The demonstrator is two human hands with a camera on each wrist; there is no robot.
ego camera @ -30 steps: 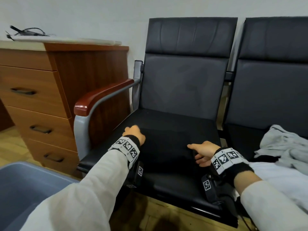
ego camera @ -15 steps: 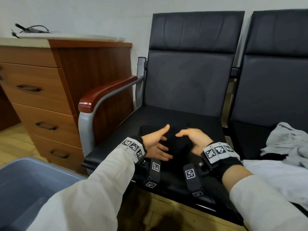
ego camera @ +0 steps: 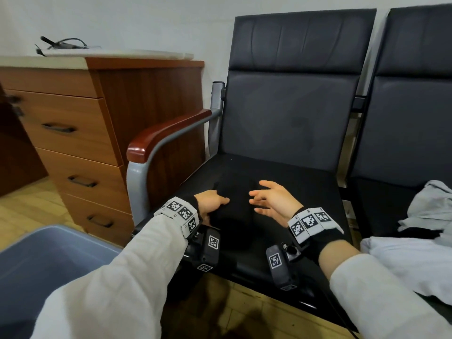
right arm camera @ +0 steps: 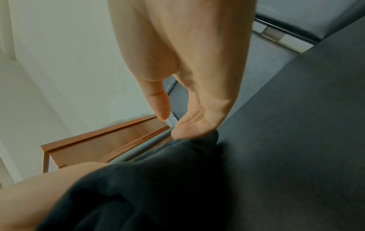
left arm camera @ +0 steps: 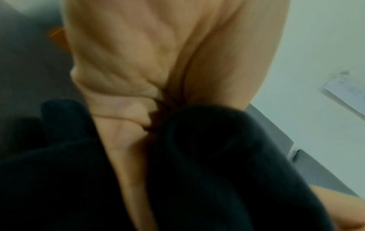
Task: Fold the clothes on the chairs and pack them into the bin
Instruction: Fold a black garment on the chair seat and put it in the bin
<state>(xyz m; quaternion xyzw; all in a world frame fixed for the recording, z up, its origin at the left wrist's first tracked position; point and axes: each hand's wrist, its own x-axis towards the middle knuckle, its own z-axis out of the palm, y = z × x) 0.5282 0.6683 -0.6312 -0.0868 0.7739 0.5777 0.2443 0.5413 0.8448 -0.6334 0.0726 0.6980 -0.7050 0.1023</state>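
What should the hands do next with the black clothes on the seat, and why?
Probably the right hand should close on the black garment. The left hand already grips its folded edge, while the right is open beside it. With both hands holding, the bundle could likely be lifted to the blue bin.
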